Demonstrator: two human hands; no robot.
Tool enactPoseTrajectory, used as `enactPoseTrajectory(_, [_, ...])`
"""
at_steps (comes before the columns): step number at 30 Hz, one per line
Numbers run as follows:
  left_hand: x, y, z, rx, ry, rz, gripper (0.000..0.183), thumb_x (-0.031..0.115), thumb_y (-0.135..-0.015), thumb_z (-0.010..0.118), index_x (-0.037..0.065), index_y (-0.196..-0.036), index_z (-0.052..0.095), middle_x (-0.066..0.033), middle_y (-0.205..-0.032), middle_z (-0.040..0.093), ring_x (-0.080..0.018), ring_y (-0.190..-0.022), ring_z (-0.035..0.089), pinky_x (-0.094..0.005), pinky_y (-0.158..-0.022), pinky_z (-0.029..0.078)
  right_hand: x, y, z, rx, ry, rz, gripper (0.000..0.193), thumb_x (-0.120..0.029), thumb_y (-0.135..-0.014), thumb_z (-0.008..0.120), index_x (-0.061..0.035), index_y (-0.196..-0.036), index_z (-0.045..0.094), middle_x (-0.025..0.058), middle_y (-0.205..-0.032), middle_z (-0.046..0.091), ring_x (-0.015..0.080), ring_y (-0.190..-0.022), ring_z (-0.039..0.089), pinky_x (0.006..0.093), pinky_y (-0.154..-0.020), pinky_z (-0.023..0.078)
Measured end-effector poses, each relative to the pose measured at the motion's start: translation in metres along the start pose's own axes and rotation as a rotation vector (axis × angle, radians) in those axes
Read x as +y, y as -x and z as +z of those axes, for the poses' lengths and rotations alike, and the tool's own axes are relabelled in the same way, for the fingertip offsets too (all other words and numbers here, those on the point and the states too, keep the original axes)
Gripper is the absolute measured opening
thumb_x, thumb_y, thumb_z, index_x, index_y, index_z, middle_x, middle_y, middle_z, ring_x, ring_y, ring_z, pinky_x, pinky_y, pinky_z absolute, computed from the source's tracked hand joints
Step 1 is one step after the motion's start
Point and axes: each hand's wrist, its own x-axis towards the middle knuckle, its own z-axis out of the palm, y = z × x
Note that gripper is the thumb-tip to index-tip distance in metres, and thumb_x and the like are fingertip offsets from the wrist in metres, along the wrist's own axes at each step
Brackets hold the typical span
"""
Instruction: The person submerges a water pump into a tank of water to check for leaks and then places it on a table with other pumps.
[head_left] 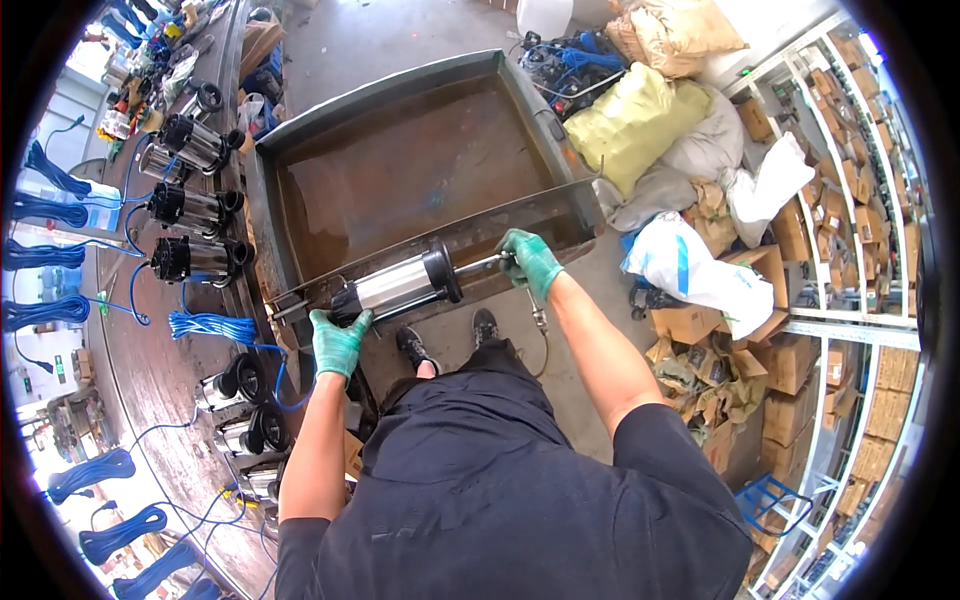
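A submersible pump (395, 285) with a shiny steel body and black ends lies sideways along the near edge of a dark metal tank (400, 100). My left hand (338, 345), in a green glove, grips its black left end from the near side. A metal rod-like nozzle (478, 264) meets the pump's black right end. My gloved right hand (532, 264) is closed around the nozzle's outer end. Below that hand hangs a metal coupling (540, 317) with a thin hose (546, 352). My fingers partly hide the nozzle's grip.
Brown water (420, 170) stands in the tank. On the bench (140, 340) at left are several similar pumps (195, 260) with coiled blue cables (212, 326). Sacks (700, 270) and cartons (690, 328) crowd the right, beside shelving (815, 200). My shoes (486, 325) are below the pump.
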Motion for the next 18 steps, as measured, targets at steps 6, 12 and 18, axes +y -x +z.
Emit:
enactPoseTrajectory(6, [-0.004, -0.001, -0.001, 0.011, -0.02, -0.017, 0.07, 0.032, -0.074, 0.093, -0.005, -0.115, 0.05, -0.0182, -0.102, 0.071, -0.0252, -0.09, 0.067, -0.0368, -0.085, 0.053, 0.002, -0.004, 0.003, -0.004, -0.014, 0.032, 0.021, -0.014, -0.094, 0.044, -0.0129, -0.083, 0.062, 0.0018, -0.06, 0.054, 0.0086, -0.041, 0.036, 0.027, -0.039, 0.022])
enactPoseTrajectory(12, [0.005, 0.002, -0.003, 0.019, -0.093, -0.042, 0.072, 0.037, -0.073, 0.093, -0.004, -0.115, 0.052, -0.0192, -0.103, 0.072, -0.0275, -0.092, 0.069, -0.0382, -0.086, 0.053, 0.002, -0.007, 0.008, 0.055, -0.066, 0.107, 0.023, -0.013, -0.092, 0.045, -0.0132, -0.076, 0.062, 0.0006, -0.055, 0.05, 0.0094, -0.042, 0.035, 0.0292, -0.04, 0.022])
enactPoseTrajectory(18, [-0.008, -0.002, 0.002, 0.064, -0.151, 0.008, 0.072, 0.038, -0.074, 0.092, -0.004, -0.117, 0.052, -0.0191, -0.104, 0.071, -0.0276, -0.093, 0.068, -0.0386, -0.087, 0.053, 0.003, -0.008, 0.008, 0.066, -0.069, 0.117, 0.026, -0.015, -0.093, 0.044, -0.013, -0.073, 0.061, 0.001, -0.055, 0.05, 0.0107, -0.042, 0.036, 0.0293, -0.041, 0.024])
